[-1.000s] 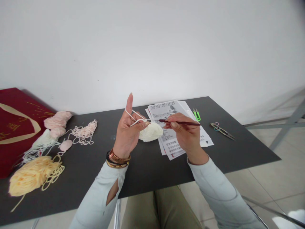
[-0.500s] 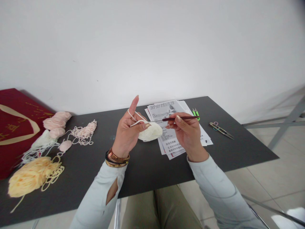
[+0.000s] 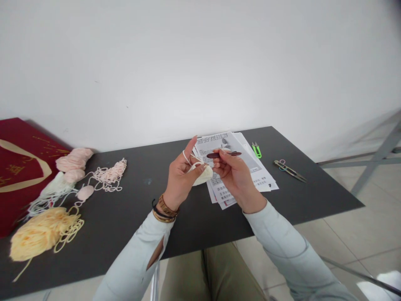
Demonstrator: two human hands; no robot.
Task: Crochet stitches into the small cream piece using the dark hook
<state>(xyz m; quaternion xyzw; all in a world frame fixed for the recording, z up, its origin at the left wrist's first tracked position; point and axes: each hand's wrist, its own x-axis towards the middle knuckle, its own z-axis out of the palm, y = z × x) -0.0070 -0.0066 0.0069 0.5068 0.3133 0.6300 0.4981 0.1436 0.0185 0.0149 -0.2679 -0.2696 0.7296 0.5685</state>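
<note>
Where clock hours are counted from the cream yarn ball point(image 3: 203, 175) on the black table point(image 3: 138, 217), the entries run as follows. Left hand point(image 3: 182, 179), at nine, just beside the ball: index finger extended with a white strand point(image 3: 186, 158) about it, thumb pressed down on the strand. Right hand point(image 3: 237, 177), at three, above printed sheets point(image 3: 255, 166): fingertips closed on a dark-handled tool point(image 3: 216, 155), probably a hook, lying at one; its working tip cannot be made out. Green snips point(image 3: 256, 149), at two; metal scissors point(image 3: 288, 171), at three, farther out. Pale pink skein point(image 3: 110, 173), at nine, well apart. Handling note, by judgement: even tension over the index finger, a firm thumb pinch and small, loose wrist turns would serve best.
</note>
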